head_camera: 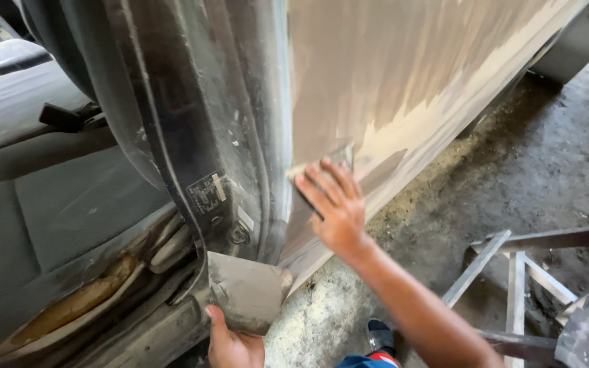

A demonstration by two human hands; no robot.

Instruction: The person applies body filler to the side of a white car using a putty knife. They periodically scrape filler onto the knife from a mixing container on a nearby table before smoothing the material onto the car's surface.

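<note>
Your left hand [232,346] is low by the sill, gripping a flat grey board [248,289] with filler on it. Higher up, your right hand [332,208] clamps a thin spreader [341,158] flat on the tan car panel [403,82], right beside the dark door post [199,136]. Press evenly with all your fingers. Tilt the spreader a little and pull it in one smooth line. Hold the board close so no filler drips on the floor [512,170].

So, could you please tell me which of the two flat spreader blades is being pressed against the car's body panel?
The smaller blade under the right hand; the larger grey plate rests in the left hand, low by the door sill.
</note>
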